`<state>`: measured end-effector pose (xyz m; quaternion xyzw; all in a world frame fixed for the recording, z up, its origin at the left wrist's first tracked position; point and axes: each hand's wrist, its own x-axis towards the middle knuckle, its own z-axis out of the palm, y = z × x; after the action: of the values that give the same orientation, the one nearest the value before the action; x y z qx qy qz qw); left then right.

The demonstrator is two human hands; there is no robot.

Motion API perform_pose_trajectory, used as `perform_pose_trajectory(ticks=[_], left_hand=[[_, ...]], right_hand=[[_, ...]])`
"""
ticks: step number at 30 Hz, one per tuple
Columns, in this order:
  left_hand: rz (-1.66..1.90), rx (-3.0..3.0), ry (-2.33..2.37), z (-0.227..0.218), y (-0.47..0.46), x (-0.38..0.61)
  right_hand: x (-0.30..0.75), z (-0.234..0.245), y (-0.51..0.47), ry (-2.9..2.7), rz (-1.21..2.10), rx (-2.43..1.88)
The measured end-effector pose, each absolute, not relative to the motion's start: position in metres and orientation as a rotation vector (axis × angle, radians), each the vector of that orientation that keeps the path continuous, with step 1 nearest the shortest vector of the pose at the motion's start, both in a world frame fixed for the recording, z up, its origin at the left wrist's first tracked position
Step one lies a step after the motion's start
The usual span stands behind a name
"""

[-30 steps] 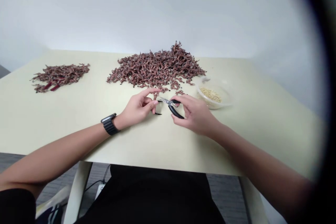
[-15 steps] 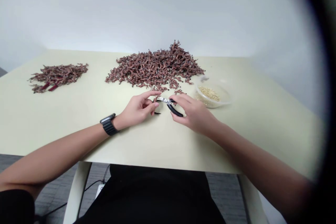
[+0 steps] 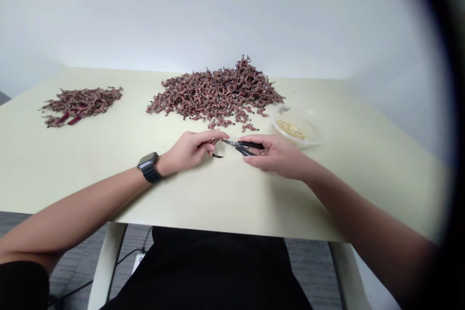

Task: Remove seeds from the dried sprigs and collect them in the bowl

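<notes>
My left hand [image 3: 192, 150] rests on the table, its fingers pinched on a small dark twisted piece [image 3: 217, 155] with a black tip. My right hand [image 3: 276, 156] grips black-handled pliers [image 3: 244, 146], and their steel jaws reach left to that piece. Whether the jaws touch it is hidden by my fingers. Just beyond my hands lies a large heap of reddish-brown twisted pieces [image 3: 218, 94]. A smaller heap of the same pieces [image 3: 80, 104] lies to the far left.
A clear plastic bowl [image 3: 296, 131] holding pale grains stands right of the large heap. The cream table [image 3: 232, 193] has a near edge and white legs. A black watch [image 3: 148, 167] sits on my left wrist. A cable and white plug lie below.
The pliers have swung from a diagonal to nearly level, handles now pointing right. My right hand has shifted slightly right, and my left hand has stayed nearly in place.
</notes>
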<state>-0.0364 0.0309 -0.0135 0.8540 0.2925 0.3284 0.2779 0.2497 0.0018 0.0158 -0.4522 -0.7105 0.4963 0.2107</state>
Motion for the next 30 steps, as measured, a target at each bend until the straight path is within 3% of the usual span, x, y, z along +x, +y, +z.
perform_pose_trajectory(ticks=[5,10,13,18,20,30], left_hand=[[0.928,2.294,0.642,-0.005,0.026,-0.035],[0.965,2.044,0.644,0.0,0.017,-0.029],[0.942,1.811,0.77,0.001,0.015,-0.025],[0.85,1.64,0.909,0.004,0.015,-0.023],[0.826,1.629,0.922,0.003,0.015,-0.022],[0.786,1.63,0.959,0.001,0.013,-0.019]], right_hand=[[0.257,0.018,0.009,-1.571,2.059,-1.011],[0.254,0.015,0.009,-1.407,2.163,-0.873],[0.249,0.011,0.005,-1.583,1.826,-1.028],[0.241,0.003,-0.002,-2.116,0.728,-1.2],[0.237,0.001,-0.004,-2.207,0.441,-1.131],[0.237,-0.002,-0.004,-2.373,0.146,-1.028]])
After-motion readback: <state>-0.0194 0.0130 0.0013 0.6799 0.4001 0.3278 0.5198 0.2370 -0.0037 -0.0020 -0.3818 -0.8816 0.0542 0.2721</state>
